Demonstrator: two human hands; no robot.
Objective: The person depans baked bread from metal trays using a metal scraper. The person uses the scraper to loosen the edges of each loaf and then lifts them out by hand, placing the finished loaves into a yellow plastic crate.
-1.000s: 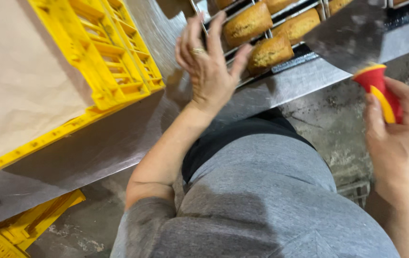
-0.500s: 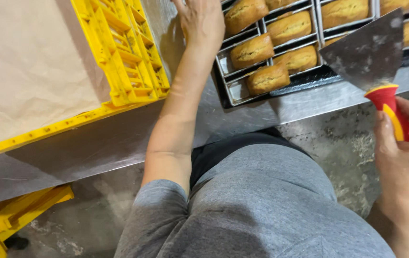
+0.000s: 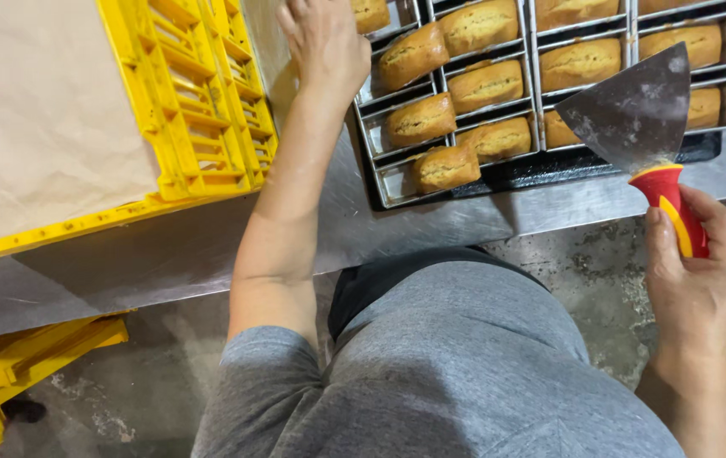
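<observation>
The right hand (image 3: 702, 271) grips a scraper (image 3: 643, 127) by its red and yellow handle, the blade hanging over the near right part of the loaf tray (image 3: 431, 182). The tray's narrow tins each hold a golden loaf (image 3: 422, 120); several sit tilted out. The left hand (image 3: 325, 38) rests at the tray's far left corner, holding nothing visible. Left of it, a yellow crate (image 3: 202, 119) is lined with brown paper (image 3: 41, 110).
</observation>
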